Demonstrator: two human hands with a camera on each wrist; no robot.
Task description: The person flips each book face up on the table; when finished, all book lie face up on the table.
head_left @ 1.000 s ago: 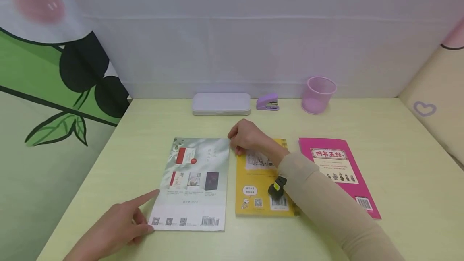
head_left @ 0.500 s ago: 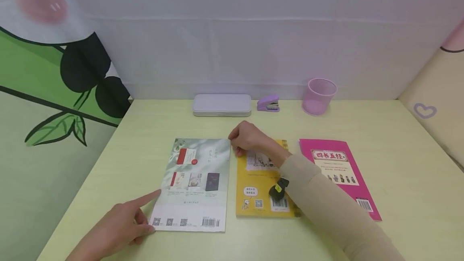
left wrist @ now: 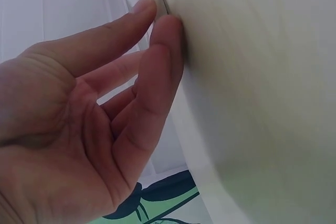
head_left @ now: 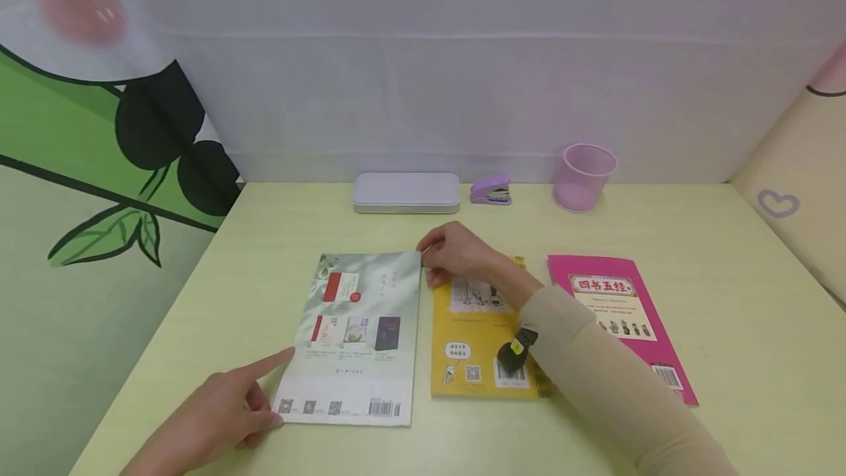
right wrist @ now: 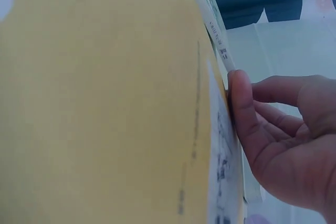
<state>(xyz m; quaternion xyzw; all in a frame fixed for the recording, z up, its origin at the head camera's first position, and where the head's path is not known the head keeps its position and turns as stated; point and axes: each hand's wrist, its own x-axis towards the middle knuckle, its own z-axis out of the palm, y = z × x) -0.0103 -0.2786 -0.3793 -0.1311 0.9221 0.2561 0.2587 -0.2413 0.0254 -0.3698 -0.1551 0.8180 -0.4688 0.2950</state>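
Observation:
A pale green-and-white book (head_left: 350, 380) lies back cover up at the left of the table. My left hand (head_left: 214, 413) is at its left side, index finger straight to the edge and thumb at the near corner. In the left wrist view, the fingertips (left wrist: 167, 35) meet the tabletop beside the book's edge. My right hand (head_left: 456, 250) reaches across a yellow book (head_left: 479, 362) and pinches the far right corner of the pale book between thumb and fingers. The right wrist view shows the thumb (right wrist: 241, 93) at the end of the printed spine.
A pink book (head_left: 641, 322) lies to the right, partly behind my right sleeve (head_left: 595, 366). Along the back stand a white pencil case (head_left: 406, 193), a purple stapler (head_left: 491, 189) and a pink mesh cup (head_left: 584, 178). Printed cloth walls (head_left: 463, 94) bound the table (head_left: 277, 219).
Both hands keep nearly the same places. My right fingers look a little straighter at the corner, and the whole head view has shifted slightly.

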